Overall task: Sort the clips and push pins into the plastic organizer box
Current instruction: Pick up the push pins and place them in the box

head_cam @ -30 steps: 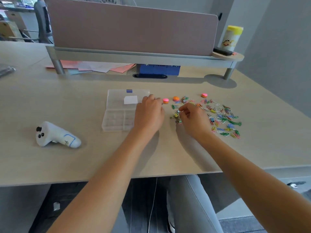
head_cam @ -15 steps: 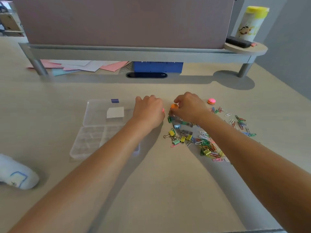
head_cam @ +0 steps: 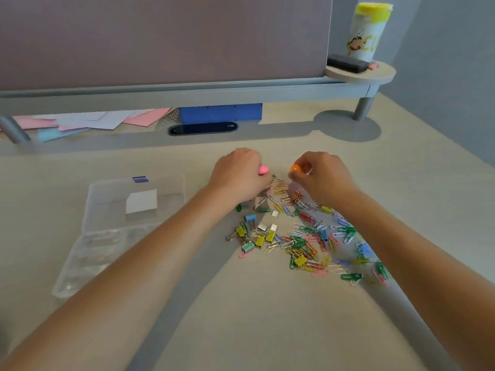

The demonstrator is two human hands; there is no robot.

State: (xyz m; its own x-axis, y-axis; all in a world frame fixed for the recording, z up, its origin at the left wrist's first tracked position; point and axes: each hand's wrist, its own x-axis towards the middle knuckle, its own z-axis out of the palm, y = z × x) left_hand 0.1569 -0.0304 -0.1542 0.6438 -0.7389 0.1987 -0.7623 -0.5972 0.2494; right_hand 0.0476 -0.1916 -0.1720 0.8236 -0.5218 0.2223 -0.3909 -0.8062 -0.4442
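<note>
Over pale bench (head_cam: 267,330): left hand (head_cam: 238,175) pinching pink pin (head_cam: 263,170), right hand (head_cam: 321,178) pinching orange pin (head_cam: 295,167), clips (head_cam: 302,236) unsorted, organizer box (head_cam: 112,228) apparently unfilled at left.

Two bare forearms coming from the bottom corners, no sleeves in view, no watch or bracelet at the wrists, left hand (head_cam: 238,175) and right hand (head_cam: 324,178) without gloves, no rings on the parts that show
</note>
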